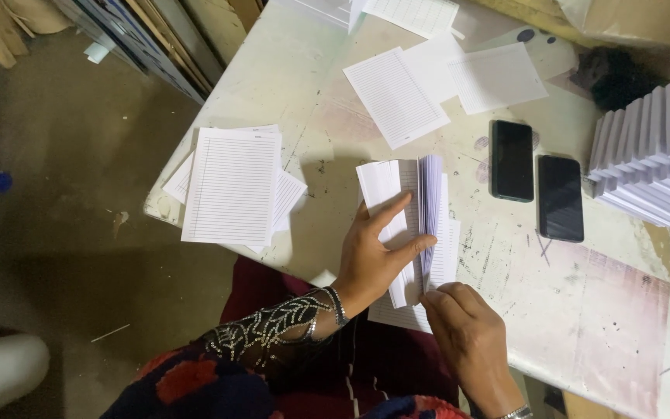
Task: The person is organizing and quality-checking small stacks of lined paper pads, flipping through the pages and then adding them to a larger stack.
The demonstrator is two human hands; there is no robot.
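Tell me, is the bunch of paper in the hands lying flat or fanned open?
Fanned open. The left hand presses the paper bundle down, the right hand grips its near edge, and some sheets stand up on edge.

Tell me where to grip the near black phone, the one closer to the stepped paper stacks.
Grip the near black phone across its two long edges, coming straight down from above. It lies flat, screen up, on the table. A narrow gap separates it from the other phone, and the stepped stacks crowd its far right corner, so pinch nearer the bottom end.
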